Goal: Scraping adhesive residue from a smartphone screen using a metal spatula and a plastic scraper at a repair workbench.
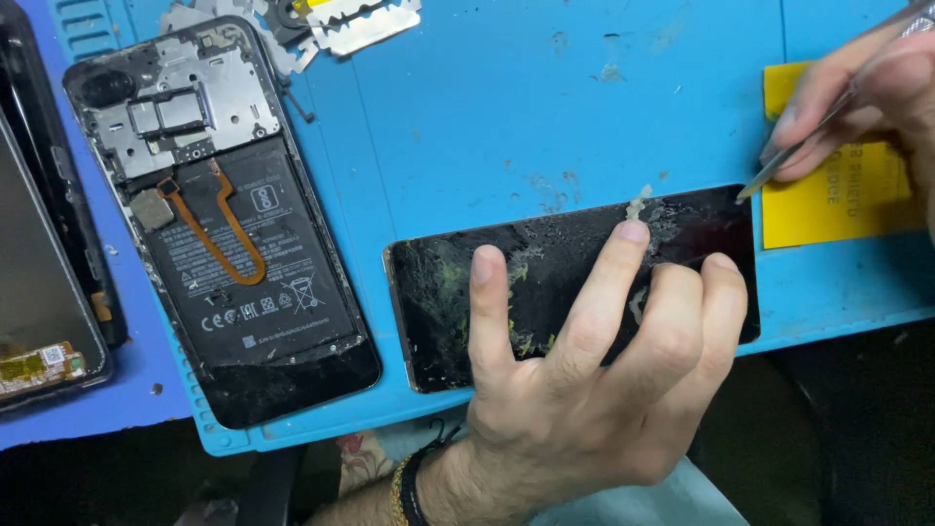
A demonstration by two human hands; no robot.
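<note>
- Pressing flat on the dark panel (545,282), the left hand (584,370) lies unclenched, fingers spread.
- Right hand (867,97) pinches tweezers (808,146), tip at the panel's far right corner.
- Panel lies on the blue mat (487,127); opened phone (224,214) left of it, yellow card (838,195) right.

The single head camera looks steeply down, close over a blue work mat (545,107) (near edge at six o'clock, slightly tilted).
</note>
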